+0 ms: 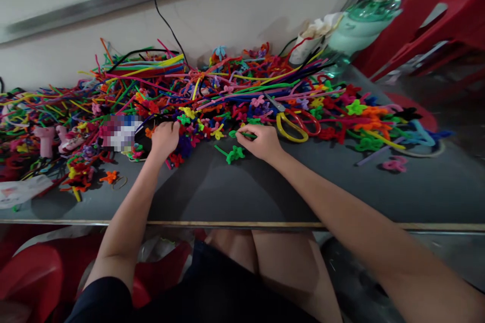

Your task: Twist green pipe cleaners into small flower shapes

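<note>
My right hand (pixel 261 142) is closed in a pinch on a green pipe cleaner (pixel 248 135), with a small green loop showing past the fingertips. Just below it, a green pipe-cleaner flower (pixel 235 154) with a short stem lies on the dark table. My left hand (pixel 165 139) reaches into the near edge of the colourful pipe-cleaner pile (pixel 212 81), over dark and purple pieces. Its fingertips point away from me and are hidden, so its grip cannot be made out. To the right of my right hand lie scissors (pixel 291 133) with yellow and red handles.
The dark table (pixel 235 197) ends at a near edge above my lap. A green bottle (pixel 358 30) and a white cup (pixel 302 48) stand at the back right. A clear plastic bag (pixel 25 192) lies at the left. Red chairs (pixel 417 25) stand beyond the right end.
</note>
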A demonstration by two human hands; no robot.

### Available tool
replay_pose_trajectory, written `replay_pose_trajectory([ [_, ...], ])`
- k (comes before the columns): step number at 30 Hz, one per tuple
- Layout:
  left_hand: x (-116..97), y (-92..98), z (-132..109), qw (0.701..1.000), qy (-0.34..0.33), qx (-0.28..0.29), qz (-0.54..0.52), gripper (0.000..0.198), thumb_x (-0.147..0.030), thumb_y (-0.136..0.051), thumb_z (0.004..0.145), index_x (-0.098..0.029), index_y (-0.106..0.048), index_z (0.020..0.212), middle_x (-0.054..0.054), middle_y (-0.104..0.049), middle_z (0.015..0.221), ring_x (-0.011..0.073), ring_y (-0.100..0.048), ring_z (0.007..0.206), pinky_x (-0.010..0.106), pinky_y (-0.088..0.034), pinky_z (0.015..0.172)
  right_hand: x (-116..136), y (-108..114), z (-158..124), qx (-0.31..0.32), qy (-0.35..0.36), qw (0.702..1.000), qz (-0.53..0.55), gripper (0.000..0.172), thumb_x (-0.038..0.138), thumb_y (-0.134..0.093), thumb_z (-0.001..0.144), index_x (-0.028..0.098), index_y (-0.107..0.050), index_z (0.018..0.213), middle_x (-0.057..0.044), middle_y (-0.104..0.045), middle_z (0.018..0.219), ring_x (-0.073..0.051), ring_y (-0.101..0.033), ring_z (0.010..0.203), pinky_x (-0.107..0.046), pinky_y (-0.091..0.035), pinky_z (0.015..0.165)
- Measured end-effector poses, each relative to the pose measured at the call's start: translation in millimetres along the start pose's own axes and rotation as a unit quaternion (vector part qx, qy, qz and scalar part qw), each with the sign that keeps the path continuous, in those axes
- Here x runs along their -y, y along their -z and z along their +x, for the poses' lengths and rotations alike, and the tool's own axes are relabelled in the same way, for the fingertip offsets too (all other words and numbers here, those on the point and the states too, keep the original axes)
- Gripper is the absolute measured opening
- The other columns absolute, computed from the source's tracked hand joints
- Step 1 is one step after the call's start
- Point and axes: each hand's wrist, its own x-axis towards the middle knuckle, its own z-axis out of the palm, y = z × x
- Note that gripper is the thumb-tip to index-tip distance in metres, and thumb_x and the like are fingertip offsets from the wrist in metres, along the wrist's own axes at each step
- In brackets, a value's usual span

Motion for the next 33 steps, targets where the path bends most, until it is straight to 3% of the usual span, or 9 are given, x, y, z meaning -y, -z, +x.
replay_pose_trajectory([
  [4, 1, -9.5, 9, 0.969, -0.059, 0.055, -0.233, 0.048, -0.039, -0.028, 0.096, -0.016, -0.066, 0.114, 0.006, -0.067, 0.121, 0.0219, -0.058, 0.116, 0.034, -0.043, 0.100, -2, -1, -1, -0.018, 0.009, 1.000, -0.009, 0.019, 0.031, -0.058, 0.078, 0.020, -0.071, 0.071, -0.002, -0.069, 0.061, -0.016, -0.061, 0.055, -0.026, -0.044, 0.054],
  [6, 7, -5.1, 16, 0.983, -0.035, 0.031, -0.179, 0.044, -0.033, -0.032, 0.094, -0.015, -0.070, 0.107, 0.006, -0.070, 0.113, 0.0228, -0.061, 0.111, 0.032, -0.044, 0.099, -2, 0, -1, -0.018, 0.011, 1.000, -0.009, 0.019, 0.031, -0.058, 0.079, 0.019, -0.071, 0.071, -0.003, -0.069, 0.062, -0.016, -0.061, 0.054, -0.026, -0.044, 0.054],
  [8, 13, 0.9, 21, 1.000, -0.011, -0.023, -0.018, 0.036, -0.026, -0.042, 0.089, -0.013, -0.069, 0.108, 0.012, -0.069, 0.112, 0.0284, -0.060, 0.112, 0.038, -0.043, 0.099, -2, 0, -1, -0.017, 0.015, 1.000, -0.010, 0.019, 0.031, -0.058, 0.079, 0.019, -0.071, 0.071, -0.002, -0.069, 0.062, -0.015, -0.061, 0.054, -0.025, -0.044, 0.054],
  [10, 15, 4.6, 22, 0.993, 0.030, -0.050, 0.105, 0.040, -0.032, -0.051, 0.085, -0.006, -0.065, 0.113, 0.022, -0.063, 0.118, 0.0365, -0.056, 0.115, 0.045, -0.044, 0.097, -1, 0, -1, -0.017, 0.018, 1.000, -0.010, 0.018, 0.030, -0.059, 0.078, 0.019, -0.071, 0.071, -0.002, -0.069, 0.061, -0.015, -0.061, 0.053, -0.025, -0.044, 0.053],
  [12, 12, 4.3, 18, 0.983, 0.063, -0.060, 0.160, 0.055, -0.045, -0.054, 0.083, -0.001, -0.061, 0.116, 0.029, -0.058, 0.120, 0.0412, -0.054, 0.114, 0.050, -0.046, 0.092, -1, 0, -1, -0.012, 0.018, 1.000, -0.009, 0.017, 0.030, -0.059, 0.078, 0.019, -0.071, 0.071, -0.002, -0.068, 0.060, -0.014, -0.060, 0.052, -0.025, -0.043, 0.053],
  [14, 7, 1.4, 15, 0.978, 0.083, -0.070, 0.176, 0.065, -0.054, -0.054, 0.082, 0.001, -0.059, 0.117, 0.030, -0.055, 0.121, 0.0422, -0.053, 0.113, 0.050, -0.048, 0.089, -2, 0, -1, -0.006, 0.015, 1.000, -0.007, 0.017, 0.030, -0.059, 0.078, 0.019, -0.072, 0.072, -0.002, -0.068, 0.059, -0.014, -0.059, 0.051, -0.025, -0.042, 0.052],
  [22, 0, -5.9, 26, 0.970, 0.129, -0.057, 0.199, 0.075, -0.058, -0.054, 0.082, 0.004, -0.054, 0.123, 0.030, -0.049, 0.128, 0.0414, -0.049, 0.117, 0.044, -0.050, 0.086, -2, 1, -1, 0.008, 0.007, 1.000, -0.006, 0.019, 0.032, -0.058, 0.079, 0.020, -0.072, 0.073, -0.002, -0.069, 0.063, -0.014, -0.058, 0.052, -0.026, -0.042, 0.054],
  [28, -3, -15.6, 15, 0.968, 0.106, -0.083, 0.210, 0.077, -0.059, -0.051, 0.083, 0.006, -0.053, 0.123, 0.029, -0.051, 0.123, 0.0398, -0.050, 0.114, 0.042, -0.051, 0.084, -2, 1, 1, 0.012, 0.007, 1.000, -0.007, 0.019, 0.032, -0.058, 0.079, 0.020, -0.071, 0.072, -0.002, -0.070, 0.063, -0.014, -0.059, 0.053, -0.026, -0.042, 0.054],
  [33, -7, -16.7, 25, 0.969, 0.140, -0.062, 0.196, 0.074, -0.058, -0.056, 0.080, 0.004, -0.056, 0.121, 0.030, -0.051, 0.120, 0.0398, -0.053, 0.113, 0.042, -0.052, 0.083, -2, 1, 1, 0.008, 0.014, 1.000, -0.004, 0.018, 0.031, -0.058, 0.079, 0.020, -0.070, 0.072, -0.001, -0.068, 0.061, -0.013, -0.058, 0.052, -0.025, -0.042, 0.053],
])
